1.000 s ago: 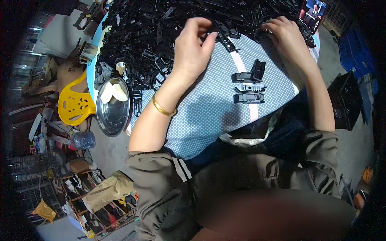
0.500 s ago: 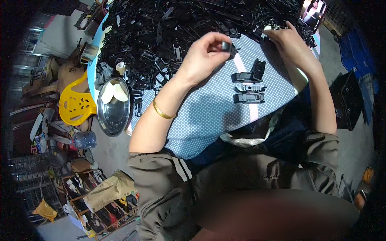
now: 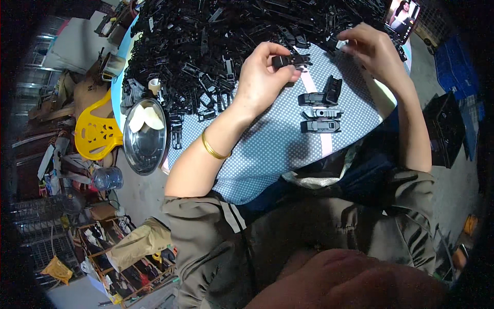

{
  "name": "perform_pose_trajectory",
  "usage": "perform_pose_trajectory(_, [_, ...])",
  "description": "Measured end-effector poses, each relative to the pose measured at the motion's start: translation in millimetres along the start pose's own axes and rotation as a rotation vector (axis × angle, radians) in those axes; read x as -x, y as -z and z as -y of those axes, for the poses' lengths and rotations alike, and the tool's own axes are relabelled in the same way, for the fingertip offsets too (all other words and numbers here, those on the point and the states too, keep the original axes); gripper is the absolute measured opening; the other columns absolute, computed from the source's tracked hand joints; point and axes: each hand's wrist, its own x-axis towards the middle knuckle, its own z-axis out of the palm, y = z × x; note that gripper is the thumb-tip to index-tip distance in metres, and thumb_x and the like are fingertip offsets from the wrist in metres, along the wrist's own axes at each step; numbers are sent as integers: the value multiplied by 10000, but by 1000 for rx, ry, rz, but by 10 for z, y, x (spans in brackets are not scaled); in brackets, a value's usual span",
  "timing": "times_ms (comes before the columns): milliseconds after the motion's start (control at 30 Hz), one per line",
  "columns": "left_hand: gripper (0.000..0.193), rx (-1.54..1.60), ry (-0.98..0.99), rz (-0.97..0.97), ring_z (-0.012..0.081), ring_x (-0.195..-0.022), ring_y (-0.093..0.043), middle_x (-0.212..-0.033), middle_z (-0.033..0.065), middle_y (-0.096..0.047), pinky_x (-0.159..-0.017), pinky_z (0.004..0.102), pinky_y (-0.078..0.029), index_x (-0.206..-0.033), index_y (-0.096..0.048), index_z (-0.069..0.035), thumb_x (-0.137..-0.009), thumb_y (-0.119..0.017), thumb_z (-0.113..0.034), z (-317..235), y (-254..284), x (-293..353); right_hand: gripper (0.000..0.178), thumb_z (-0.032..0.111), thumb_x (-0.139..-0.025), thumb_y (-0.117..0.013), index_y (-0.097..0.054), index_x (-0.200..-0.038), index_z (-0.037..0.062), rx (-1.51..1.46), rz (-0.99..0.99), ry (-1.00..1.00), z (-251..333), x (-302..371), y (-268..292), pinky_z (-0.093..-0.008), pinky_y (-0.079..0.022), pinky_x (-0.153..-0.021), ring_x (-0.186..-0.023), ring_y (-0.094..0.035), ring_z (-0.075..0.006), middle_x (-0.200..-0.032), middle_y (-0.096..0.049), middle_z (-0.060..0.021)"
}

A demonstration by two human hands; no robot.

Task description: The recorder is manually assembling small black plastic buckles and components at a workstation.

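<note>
My left hand (image 3: 260, 77), with a gold bangle at its wrist, pinches a small black plastic part (image 3: 291, 61) between thumb and fingers. At the pile's right edge is my right hand (image 3: 380, 54), its fingers bent and apart, with the thumb slightly blurred. A small pale-glinting piece (image 3: 339, 45) lies close to those fingertips. On the dotted cloth (image 3: 257, 154) below my hands, several black parts form a short column: one raised part (image 3: 333, 90) leans against the uppermost, and a greyer part (image 3: 321, 113) lies above the lowest part (image 3: 320, 126).
A large heap of black plastic parts (image 3: 180, 36) covers the far table. A metal bowl (image 3: 145, 149) with pale slices and a tape roll (image 3: 154, 86) stand left, beside a yellow plastic chair (image 3: 98, 129). A lit screen (image 3: 401, 18) stands far right, near blue crates (image 3: 458, 67).
The part in my left hand has turned and now shows lengthwise. My right hand has lifted slightly, and its fingers have shifted near the pile's edge. The column of parts is unchanged.
</note>
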Motion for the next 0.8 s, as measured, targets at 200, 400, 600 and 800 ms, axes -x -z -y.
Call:
perform_pose_trajectory(200, [257,81,-24,-27,150,-786,-600,-876,119,-581,-729,226,-506,-1021,-417,47,-790,-528,52,81,-127,30,281,133,-767,-638,-581,-1020,28,-1191,-78,-431,430,-11,-99,-218,-470,-681,-736,-572,-98,-817,-600,-32])
perform_pose_trajectory(400, [244,6,-134,-91,151,-810,-596,-934,132,-560,-736,225,-505,-1008,-426,37,-784,-510,80,94,-158,50,270,126,-752,-653,-586,-993,22,-1131,-233,-489,550,-18,-250,-197,-440,-684,-734,-554,-70,-803,-606,-16])
perform_pose_trajectory(600, [355,-9,-147,-92,174,-869,-592,-971,151,-560,-785,238,-498,-1150,-381,63,-805,-461,80,147,-190,58,199,76,-751,-644,-585,-927,5,-1035,-304,-467,635,-26,-343,-178,-431,-656,-705,-540,-50,-776,-595,-3])
perform_pose_trajectory(800, [387,268,-93,-39,180,-911,-580,-971,156,-562,-837,263,-479,-1203,-334,95,-831,-427,54,150,-165,63,154,54,-745,-639,-581,-878,3,-916,-298,-468,590,-34,-305,-180,-433,-645,-696,-536,-46,-758,-585,3])
